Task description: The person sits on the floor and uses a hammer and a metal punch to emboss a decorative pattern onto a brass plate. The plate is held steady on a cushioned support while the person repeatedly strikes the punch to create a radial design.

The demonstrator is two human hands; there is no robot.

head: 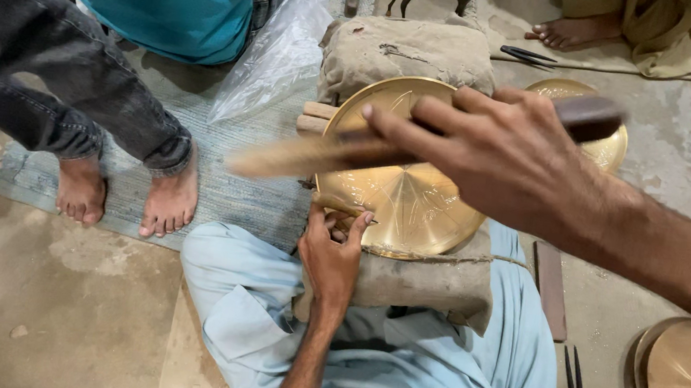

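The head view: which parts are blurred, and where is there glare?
Head view: the right hand and its wooden mallet are smeared by motion blur; the left hand and the brass plate are sharp; soft glare fans across the plate; the light is even, shadows faint.

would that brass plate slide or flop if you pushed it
Probably stiff: the brass plate looks like thin rigid metal. Its polished face likely makes it slippery, though the sack beneath and the left hand at its rim may check sliding.
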